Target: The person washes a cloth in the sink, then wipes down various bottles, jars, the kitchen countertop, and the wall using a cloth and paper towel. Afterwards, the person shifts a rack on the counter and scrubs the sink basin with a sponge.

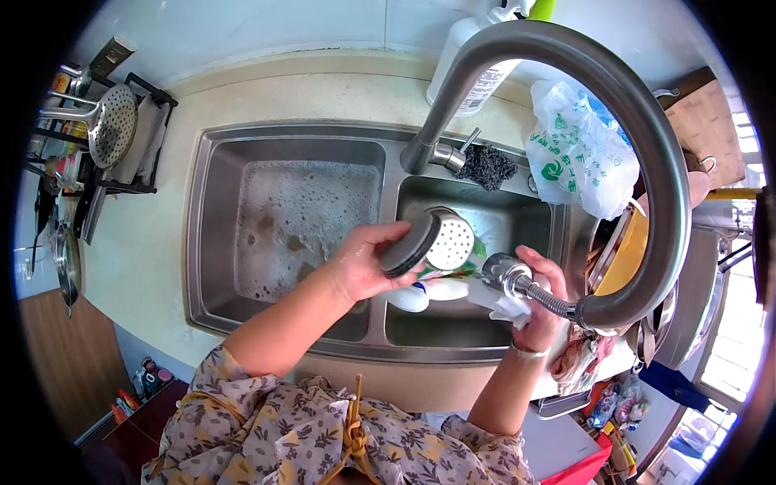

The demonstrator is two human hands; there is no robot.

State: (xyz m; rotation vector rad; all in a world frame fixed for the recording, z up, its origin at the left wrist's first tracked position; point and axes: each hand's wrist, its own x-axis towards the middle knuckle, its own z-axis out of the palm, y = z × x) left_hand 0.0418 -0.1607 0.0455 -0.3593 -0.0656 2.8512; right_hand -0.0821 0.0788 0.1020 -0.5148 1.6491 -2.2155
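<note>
My left hand [368, 257] grips what looks like a sink strainer, over the divider between the two basins. It has a dark round rim [404, 246] and a pale metal cup full of small holes [451, 241]. My right hand [543, 301] is curled beside the faucet's spray head [506, 273], with a crumpled white piece of cloth or paper [512, 309] at its fingers. Part of that hand is hidden behind the faucet hose. Below the strainer, white rounded items [443, 289] lie over the right basin [436, 327], and their kind is unclear.
Foamy water with brown bits stands in the left basin [212, 202]. The tall curved faucet [675, 186] arches over the right side. A dark scrubber [487, 168], a white bottle [447, 69] and a plastic bag [578, 153] sit behind. A utensil rack [162, 105] stands left.
</note>
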